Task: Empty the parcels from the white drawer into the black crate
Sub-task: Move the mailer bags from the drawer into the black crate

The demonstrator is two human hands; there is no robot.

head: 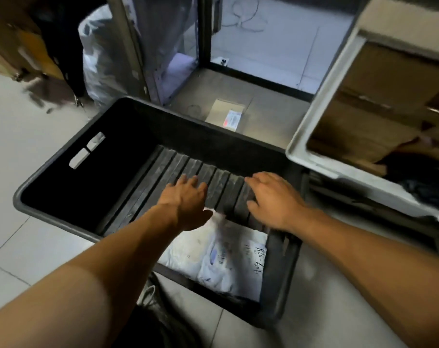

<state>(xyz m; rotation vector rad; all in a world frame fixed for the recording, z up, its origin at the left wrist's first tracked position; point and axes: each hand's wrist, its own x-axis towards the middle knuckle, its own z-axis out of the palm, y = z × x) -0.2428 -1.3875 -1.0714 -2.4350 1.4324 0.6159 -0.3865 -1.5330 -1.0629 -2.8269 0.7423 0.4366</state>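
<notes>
The black crate (62,156) stands on the floor in the middle of the view. A white plastic parcel (221,257) with handwriting lies at its near end on the ribbed bottom. My left hand (185,202) and my right hand (273,199) hover palm down over the crate, fingers spread, just beyond the parcel and holding nothing. The white drawer (313,144) sits at the right, its near corner beside the crate. Brown cardboard parcels (379,101) and a dark bag (421,187) lie inside it.
A metal shelf frame (203,46) stands behind the crate, with a small brown parcel (226,114) with a label on its bottom board. A clear plastic bag (100,54) and cardboard boxes (7,38) are at the back left. Pale floor tiles surround the crate.
</notes>
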